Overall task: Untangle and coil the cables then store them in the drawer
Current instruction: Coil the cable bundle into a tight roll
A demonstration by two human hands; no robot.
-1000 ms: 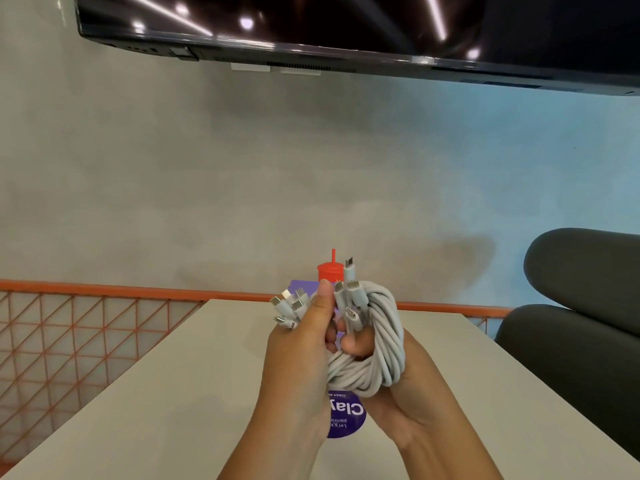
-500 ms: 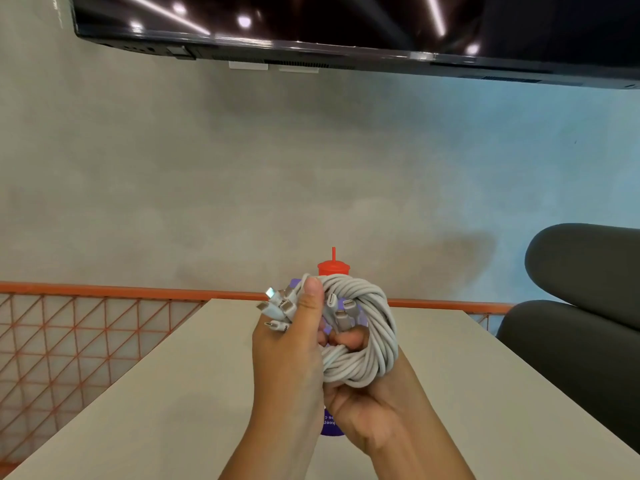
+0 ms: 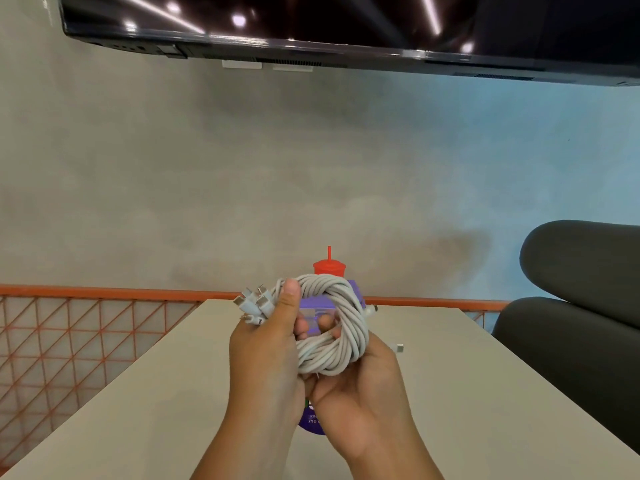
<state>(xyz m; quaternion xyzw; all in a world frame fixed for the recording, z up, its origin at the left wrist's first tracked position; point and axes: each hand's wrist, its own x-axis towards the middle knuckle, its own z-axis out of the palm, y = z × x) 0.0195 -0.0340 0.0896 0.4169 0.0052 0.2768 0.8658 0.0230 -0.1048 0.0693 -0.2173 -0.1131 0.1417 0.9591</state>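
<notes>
Cables point(image 3: 351, 327) are wound into one thick white ring, held in the air over the table point(image 3: 485, 393), near the middle of our view. We see the left hand point(image 3: 266, 351) clamped on the ring's left side: thumb point(image 3: 290, 299) lies over the top-left strands, other fingers are behind the coil and mostly hidden. We see the right hand point(image 3: 360, 393) cupping the ring from below, with fingers point(image 3: 327, 323) curled up through the centre hole. Both hands are closed on the same coil and touch each other below it. A bunch of connectors point(image 3: 254, 303) sticks out left of the thumb, metal tips pointing up and left; we can't get an exact count. Two more plug ends show on the right: upper plug point(image 3: 372, 309) just off the ring's right edge, lower plug point(image 3: 400, 348) beside the right hand. We can't tell whether either is tucked into the coil or hanging loose. Behind the coil sits a purple object point(image 3: 355, 289), partly visible through the ring hole, type unclear to us, with a red lid point(image 3: 329, 268) and straw above it. A purple label point(image 3: 311, 422) with white print lies on the table under the hands, mostly covered. An orange mesh railing point(image 3: 86, 334) runs behind the table on the left, a dark padded seat point(image 3: 581, 306) is on the right, and a dark screen point(image 3: 346, 22) hangs on the grey wall point(image 3: 311, 168) up top.
</notes>
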